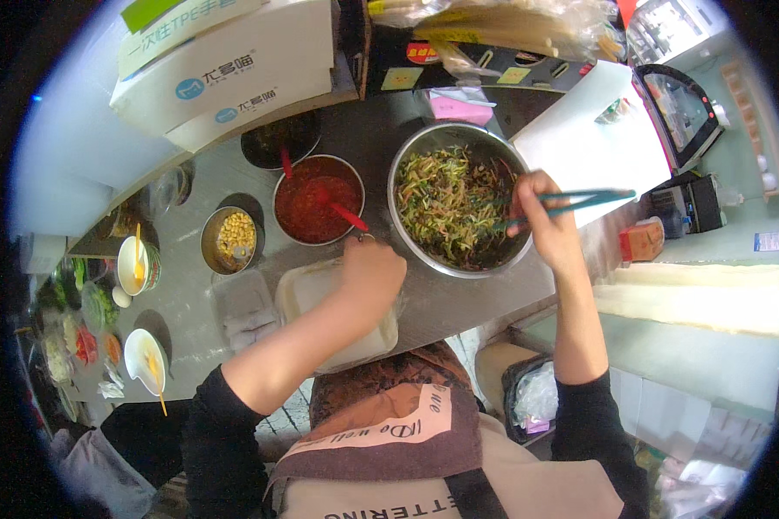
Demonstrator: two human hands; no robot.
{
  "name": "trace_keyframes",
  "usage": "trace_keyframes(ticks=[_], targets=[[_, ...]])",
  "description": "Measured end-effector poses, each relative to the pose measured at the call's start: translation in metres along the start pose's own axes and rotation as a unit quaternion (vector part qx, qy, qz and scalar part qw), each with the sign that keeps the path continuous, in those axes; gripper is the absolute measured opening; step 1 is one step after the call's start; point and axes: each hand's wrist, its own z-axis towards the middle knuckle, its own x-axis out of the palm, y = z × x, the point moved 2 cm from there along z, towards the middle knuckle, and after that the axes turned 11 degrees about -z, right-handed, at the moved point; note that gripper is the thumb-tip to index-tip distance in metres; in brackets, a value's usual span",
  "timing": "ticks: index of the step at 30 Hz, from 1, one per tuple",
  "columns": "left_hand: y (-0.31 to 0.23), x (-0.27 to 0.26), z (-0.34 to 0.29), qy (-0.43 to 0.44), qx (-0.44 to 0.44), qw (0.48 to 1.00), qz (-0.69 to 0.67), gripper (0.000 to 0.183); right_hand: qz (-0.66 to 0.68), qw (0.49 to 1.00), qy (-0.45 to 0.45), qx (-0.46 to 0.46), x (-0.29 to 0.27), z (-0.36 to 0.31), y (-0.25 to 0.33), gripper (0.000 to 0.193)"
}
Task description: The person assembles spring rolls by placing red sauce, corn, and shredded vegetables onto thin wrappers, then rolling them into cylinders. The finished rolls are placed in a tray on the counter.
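My right hand (541, 216) is closed around a pair of green chopsticks (593, 199). Their lower ends reach into a large steel bowl (402, 233) of shredded green and brown vegetables (453, 203). At the near right rim of a smaller steel bowl of red sauce (314, 195), my left hand (374, 275) has its fingers closed at the end of a red spoon (348, 216) that leans in the sauce. Below that hand and forearm lies a pale, rectangular plastic container (307, 290), partly covered by them.
Left of the sauce stands a bowl of yellow kernels (236, 238); behind it, a dark bowl (268, 156) holds another red spoon. Two white bowls (134, 246) sit further left. A white box (225, 73) and a pink packet (460, 105) are at the back.
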Motion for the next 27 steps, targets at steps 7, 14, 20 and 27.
trace_keyframes(ticks=[7,14,20,27], targets=[[-0.006,-0.020,-0.013,-0.077,0.040,0.996,-0.026,0.010,-0.062,0.992,-0.108,0.033,0.009,-0.017,-0.010,0.020],[0.041,-0.033,-0.077,-0.004,-0.006,0.997,-0.071,0.010,-0.027,0.997,-0.065,-0.016,0.031,0.000,-0.001,0.020],[0.051,-0.017,-0.086,-0.095,0.013,0.985,-0.143,0.007,-0.043,0.998,-0.053,0.012,0.045,0.010,0.001,0.022],[0.062,-0.009,-0.093,-0.218,0.046,0.943,-0.246,0.007,0.020,0.994,-0.104,0.010,0.062,0.031,0.008,0.023]])
